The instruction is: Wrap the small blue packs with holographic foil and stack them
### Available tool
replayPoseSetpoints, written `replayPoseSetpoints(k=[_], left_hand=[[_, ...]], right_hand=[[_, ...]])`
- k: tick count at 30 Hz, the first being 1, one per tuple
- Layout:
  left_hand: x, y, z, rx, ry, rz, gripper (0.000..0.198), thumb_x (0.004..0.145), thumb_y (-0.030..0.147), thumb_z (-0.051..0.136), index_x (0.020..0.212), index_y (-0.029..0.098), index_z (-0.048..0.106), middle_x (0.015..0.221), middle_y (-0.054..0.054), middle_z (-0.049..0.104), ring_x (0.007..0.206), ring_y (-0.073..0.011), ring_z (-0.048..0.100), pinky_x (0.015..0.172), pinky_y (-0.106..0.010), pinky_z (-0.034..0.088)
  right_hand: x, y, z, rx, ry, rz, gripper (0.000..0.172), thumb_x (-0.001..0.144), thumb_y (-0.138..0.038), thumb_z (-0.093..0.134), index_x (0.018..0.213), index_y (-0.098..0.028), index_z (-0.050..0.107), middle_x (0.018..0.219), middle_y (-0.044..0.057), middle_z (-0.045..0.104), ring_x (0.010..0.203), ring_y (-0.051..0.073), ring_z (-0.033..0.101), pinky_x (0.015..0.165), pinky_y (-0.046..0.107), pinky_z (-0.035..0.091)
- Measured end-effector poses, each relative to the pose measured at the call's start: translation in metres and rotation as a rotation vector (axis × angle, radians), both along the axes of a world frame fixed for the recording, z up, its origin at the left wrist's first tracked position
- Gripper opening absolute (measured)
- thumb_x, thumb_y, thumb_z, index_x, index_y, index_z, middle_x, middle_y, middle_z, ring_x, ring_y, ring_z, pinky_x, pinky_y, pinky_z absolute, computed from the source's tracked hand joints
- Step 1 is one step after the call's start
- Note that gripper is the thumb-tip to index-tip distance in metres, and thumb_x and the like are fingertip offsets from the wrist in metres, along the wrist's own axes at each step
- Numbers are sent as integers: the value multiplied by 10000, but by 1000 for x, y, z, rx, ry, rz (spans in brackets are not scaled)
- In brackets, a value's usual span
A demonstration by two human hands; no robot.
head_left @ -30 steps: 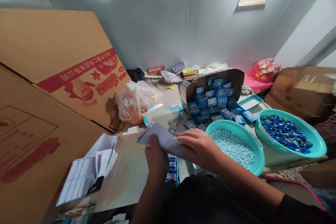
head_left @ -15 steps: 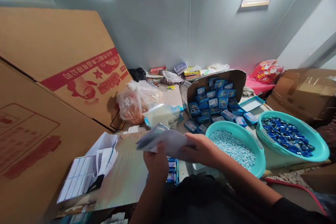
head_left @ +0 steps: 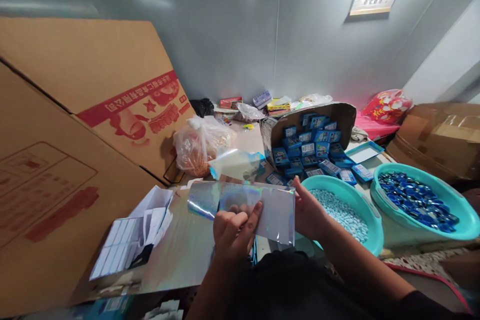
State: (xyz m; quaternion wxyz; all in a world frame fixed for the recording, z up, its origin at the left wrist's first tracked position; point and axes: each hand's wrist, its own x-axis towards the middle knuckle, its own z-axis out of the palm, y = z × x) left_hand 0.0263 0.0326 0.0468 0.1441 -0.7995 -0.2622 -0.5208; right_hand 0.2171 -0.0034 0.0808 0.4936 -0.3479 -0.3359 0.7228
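Observation:
A shiny, silvery holographic sheet (head_left: 277,210) is held up in front of me, its left end curling over. My left hand (head_left: 233,230) grips its lower edge, with the index finger laid across the face. At the sheet's right edge is my right hand (head_left: 309,210), thumb raised along the border and the other fingers partly hidden. Behind the sheet lies another shiny film piece (head_left: 238,164) with blue edges. Below the hands, a blue-edged tray (head_left: 254,252) is mostly covered by the sheet and my left hand.
On the right stand a turquoise basin (head_left: 377,240) of pale blue pellets and another basin (head_left: 470,220) of blue shiny packs. An open carton (head_left: 268,135) spills small blue boxes (head_left: 321,149). Large cardboard boxes (head_left: 123,60) rise at left, beside a knotted plastic bag (head_left: 198,147).
The sheet has been turned from a tilted, nearly edge-on position to face me, spread wide. My left index finger now lies across it, and my right hand has shifted to its right edge.

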Motion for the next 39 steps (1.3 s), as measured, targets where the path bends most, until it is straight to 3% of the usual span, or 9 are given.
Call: replayPoseSetpoints(k=[3, 7, 10, 14, 17, 19, 24, 33, 39], left_hand=[[-4, -1, -2, -84, 93, 41, 569, 876, 111, 577, 1418, 262, 486, 757, -18, 566, 693, -145, 487, 706, -307, 411], [-9, -1, 8, -298, 284, 83, 470, 894, 145, 557, 1358, 223, 549, 835, -48, 610, 750, -170, 528, 713, -329, 395], [-21, -3, 25, -470, 428, 30, 463, 883, 275, 610, 1340, 233, 550, 1040, -83, 624, 970, -231, 566, 885, -402, 422], [-44, -10, 41, -462, 405, 46, 610, 834, 473, 653, 1359, 202, 501, 1343, -140, 529, 1263, -323, 449, 1095, -527, 289], [-53, -17, 40, -439, 344, 62, 546, 876, 381, 626, 1361, 181, 475, 1274, -122, 601, 1215, -278, 517, 1125, -515, 269], [-53, -20, 37, -446, 342, 24, 432, 892, 263, 609, 1312, 212, 521, 1186, -80, 653, 1116, -230, 580, 1097, -476, 327], [-50, -27, 30, -507, 270, 0, 418, 895, 170, 584, 1310, 203, 542, 1130, -90, 660, 1054, -207, 597, 921, -371, 474], [-52, -44, 25, -374, 223, 163, 383, 883, 181, 627, 1261, 200, 569, 1163, -103, 689, 1094, -227, 624, 1075, -505, 355], [-53, -45, 20, -351, 201, 167, 378, 866, 166, 646, 1239, 185, 582, 1218, -116, 680, 1161, -240, 612, 1096, -515, 351]], right_hand=[[-1, -5, -12, 61, 111, 37, 823, 676, -839, 557, 1145, -170, 656, 1054, 135, 712, 1029, 313, 651, 891, 443, 489], [-6, 0, -25, 73, -16, -138, 452, 670, -402, 820, 1054, -205, 687, 976, 54, 728, 898, 207, 657, 830, 323, 478], [-6, 3, -30, 65, -98, -221, 292, 650, -270, 797, 916, -182, 715, 825, 16, 720, 756, 153, 622, 708, 255, 458], [-1, -3, -27, 55, -186, -141, 215, 681, -273, 766, 862, -169, 711, 747, 5, 698, 700, 146, 602, 655, 252, 453], [-3, -7, -19, 68, -231, 22, 225, 714, -300, 756, 883, -160, 707, 783, 17, 699, 737, 160, 609, 676, 266, 462], [-8, -8, -16, 89, -247, 87, 242, 743, -322, 736, 918, -159, 702, 813, 21, 698, 772, 166, 609, 710, 277, 465], [-22, -9, -17, 151, -323, 67, 257, 787, -353, 689, 952, -157, 675, 836, 20, 671, 802, 168, 584, 757, 293, 454], [-30, -9, -16, 205, -415, 49, 212, 784, -346, 651, 888, -162, 650, 780, 11, 622, 744, 157, 530, 689, 276, 432], [-33, -4, -14, 214, -412, 84, 222, 771, -336, 648, 905, -159, 664, 779, 13, 629, 734, 156, 534, 683, 276, 432]])
